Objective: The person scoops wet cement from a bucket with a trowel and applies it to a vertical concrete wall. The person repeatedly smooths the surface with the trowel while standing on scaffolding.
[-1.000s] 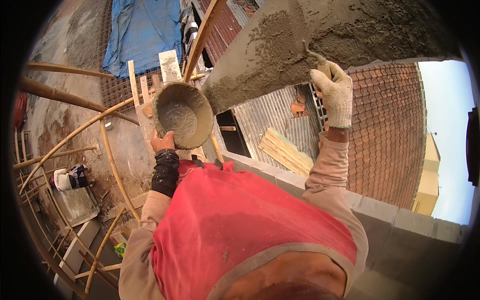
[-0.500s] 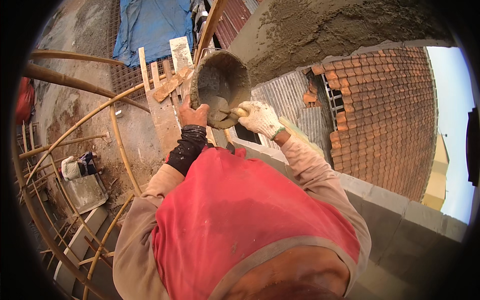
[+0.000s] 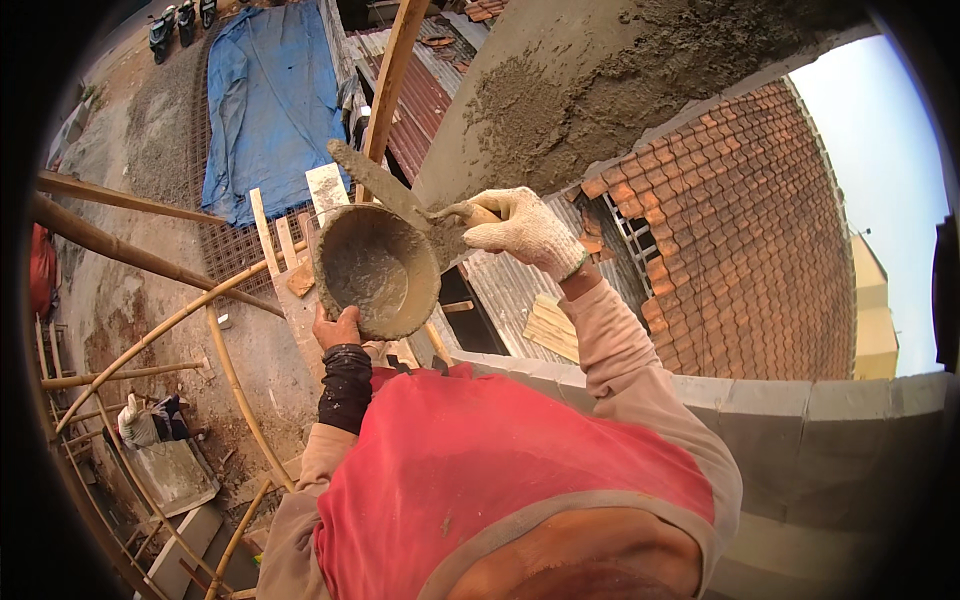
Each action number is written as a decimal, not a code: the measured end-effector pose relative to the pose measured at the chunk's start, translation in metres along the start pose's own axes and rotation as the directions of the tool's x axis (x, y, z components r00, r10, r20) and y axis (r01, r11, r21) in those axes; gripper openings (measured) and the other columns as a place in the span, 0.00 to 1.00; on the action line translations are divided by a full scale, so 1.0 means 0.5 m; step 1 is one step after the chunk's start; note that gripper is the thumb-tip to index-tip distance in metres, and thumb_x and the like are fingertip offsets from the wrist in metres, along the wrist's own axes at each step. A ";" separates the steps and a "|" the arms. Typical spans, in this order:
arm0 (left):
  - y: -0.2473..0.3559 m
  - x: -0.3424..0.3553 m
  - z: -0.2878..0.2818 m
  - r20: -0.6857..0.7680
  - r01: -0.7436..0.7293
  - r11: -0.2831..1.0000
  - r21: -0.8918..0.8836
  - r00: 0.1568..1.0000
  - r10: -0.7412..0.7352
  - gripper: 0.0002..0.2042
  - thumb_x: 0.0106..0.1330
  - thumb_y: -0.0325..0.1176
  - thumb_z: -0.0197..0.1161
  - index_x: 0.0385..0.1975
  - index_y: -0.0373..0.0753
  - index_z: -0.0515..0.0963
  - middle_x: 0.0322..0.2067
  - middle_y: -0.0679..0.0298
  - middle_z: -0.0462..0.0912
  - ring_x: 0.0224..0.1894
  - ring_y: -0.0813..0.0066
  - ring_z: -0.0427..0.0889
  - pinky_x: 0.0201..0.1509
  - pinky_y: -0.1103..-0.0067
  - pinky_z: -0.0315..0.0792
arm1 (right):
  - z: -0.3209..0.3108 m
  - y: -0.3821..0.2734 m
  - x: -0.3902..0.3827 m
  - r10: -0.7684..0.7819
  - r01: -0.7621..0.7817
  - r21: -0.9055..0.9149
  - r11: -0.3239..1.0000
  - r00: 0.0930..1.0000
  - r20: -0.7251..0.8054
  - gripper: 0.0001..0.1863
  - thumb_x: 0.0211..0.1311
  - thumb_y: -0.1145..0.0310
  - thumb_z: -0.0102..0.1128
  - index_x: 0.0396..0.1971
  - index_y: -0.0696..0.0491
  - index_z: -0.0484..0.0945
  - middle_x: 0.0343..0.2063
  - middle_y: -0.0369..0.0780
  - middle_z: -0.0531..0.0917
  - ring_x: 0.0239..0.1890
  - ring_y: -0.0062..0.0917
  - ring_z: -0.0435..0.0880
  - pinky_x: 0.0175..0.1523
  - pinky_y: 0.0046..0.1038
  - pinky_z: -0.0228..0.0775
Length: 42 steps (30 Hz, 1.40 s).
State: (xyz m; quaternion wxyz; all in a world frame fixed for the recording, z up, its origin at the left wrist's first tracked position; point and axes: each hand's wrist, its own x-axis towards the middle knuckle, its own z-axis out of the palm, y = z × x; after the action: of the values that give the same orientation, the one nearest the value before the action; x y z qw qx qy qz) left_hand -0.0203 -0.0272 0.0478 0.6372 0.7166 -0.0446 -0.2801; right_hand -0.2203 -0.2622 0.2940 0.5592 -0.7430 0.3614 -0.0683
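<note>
My bare left hand [image 3: 336, 328], with a black wrap on the wrist, grips the lower left edge of a mortar-coated bucket [image 3: 423, 280] with wet grey mix inside. Above the bucket's right side, my gloved right hand [image 3: 512, 228] is closed on the handle of a trowel [image 3: 378, 178], whose muddy blade angles up to the left over the bucket's top. Beyond them a concrete beam [image 3: 530, 70] runs up to the right, part smooth and part roughly covered in dark mortar.
Bamboo poles [image 3: 235, 390] and planks [image 3: 262, 230] frame the left, above ground where a person [image 3: 145, 425] crouches. A blue tarp [image 3: 265, 110] covers rebar mesh beside parked scooters [image 3: 185, 25]. A block wall [image 3: 775, 400] borders the right, before tiled [image 3: 750, 250] and corrugated [image 3: 495, 300] roofs.
The trowel went from the beam down into the bucket, and now is lifted out with my right hand. The bucket tipped toward it, then moved back down and left.
</note>
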 end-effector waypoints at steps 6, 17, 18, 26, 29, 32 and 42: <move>-0.073 0.035 -0.019 -0.076 0.028 0.992 0.124 0.997 -0.018 0.36 0.47 0.27 0.69 0.61 0.16 0.77 0.40 0.49 0.88 0.39 0.59 0.84 0.49 0.69 0.81 | -0.245 0.027 0.167 0.187 -0.087 0.384 0.919 0.955 -0.229 0.13 0.68 0.64 0.77 0.44 0.57 0.88 0.30 0.34 0.87 0.29 0.18 0.84 0.36 0.27 0.80; -0.061 0.034 0.003 -0.036 -0.005 0.958 0.288 0.999 0.016 0.41 0.47 0.33 0.72 0.69 0.27 0.78 0.45 0.40 0.91 0.46 0.46 0.89 0.60 0.63 0.80 | -0.208 -0.127 -0.134 -0.198 0.077 -0.214 0.974 0.751 -0.630 0.14 0.68 0.63 0.72 0.46 0.56 0.89 0.27 0.32 0.84 0.28 0.17 0.81 0.36 0.25 0.75; -0.054 0.019 -0.002 -0.002 0.001 0.962 0.274 1.000 -0.001 0.41 0.47 0.33 0.72 0.68 0.26 0.78 0.45 0.39 0.90 0.47 0.46 0.89 0.60 0.63 0.80 | -0.141 -0.109 -0.115 -0.148 -0.035 -0.278 0.960 0.780 -0.608 0.14 0.67 0.63 0.71 0.46 0.55 0.89 0.27 0.34 0.85 0.29 0.21 0.83 0.38 0.29 0.77; 0.038 -0.061 0.083 0.172 -0.149 0.927 0.345 0.981 0.094 0.40 0.47 0.36 0.71 0.64 0.22 0.79 0.50 0.37 0.89 0.51 0.45 0.88 0.62 0.66 0.80 | 0.098 0.294 -0.061 -0.455 0.079 -0.973 0.219 0.890 -0.031 0.07 0.67 0.60 0.64 0.38 0.45 0.86 0.36 0.41 0.87 0.46 0.40 0.89 0.55 0.43 0.76; 0.078 -0.093 0.093 0.219 -0.172 0.922 0.347 0.971 0.099 0.41 0.47 0.35 0.70 0.67 0.23 0.77 0.43 0.38 0.89 0.41 0.48 0.88 0.57 0.66 0.81 | 0.147 0.252 -0.088 -0.024 -0.004 -0.876 0.482 1.000 -0.017 0.10 0.71 0.60 0.61 0.42 0.47 0.87 0.41 0.43 0.90 0.49 0.42 0.90 0.54 0.46 0.78; 0.008 -0.063 0.072 0.115 -0.033 0.984 0.174 0.993 0.013 0.43 0.45 0.30 0.68 0.70 0.25 0.77 0.39 0.47 0.89 0.36 0.59 0.84 0.52 0.69 0.81 | 0.142 0.258 -0.129 0.139 -0.168 -0.632 0.757 0.986 -0.095 0.14 0.70 0.57 0.61 0.49 0.44 0.88 0.46 0.43 0.90 0.51 0.47 0.89 0.56 0.49 0.79; -0.040 -0.001 0.042 0.004 0.008 0.980 0.200 1.000 -0.009 0.46 0.42 0.27 0.68 0.71 0.17 0.72 0.53 0.39 0.86 0.50 0.53 0.85 0.62 0.70 0.77 | 0.036 0.103 -0.118 -0.186 0.086 -0.418 0.905 0.961 -0.204 0.20 0.59 0.60 0.69 0.51 0.50 0.87 0.34 0.46 0.89 0.39 0.44 0.90 0.46 0.44 0.79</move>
State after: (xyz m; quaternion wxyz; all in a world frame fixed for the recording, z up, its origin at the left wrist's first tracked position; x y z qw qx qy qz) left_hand -0.0364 -0.0418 0.0285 0.5606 0.7765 -0.0713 -0.2787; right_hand -0.2779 -0.2175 0.2599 0.3394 -0.8524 0.3794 -0.1201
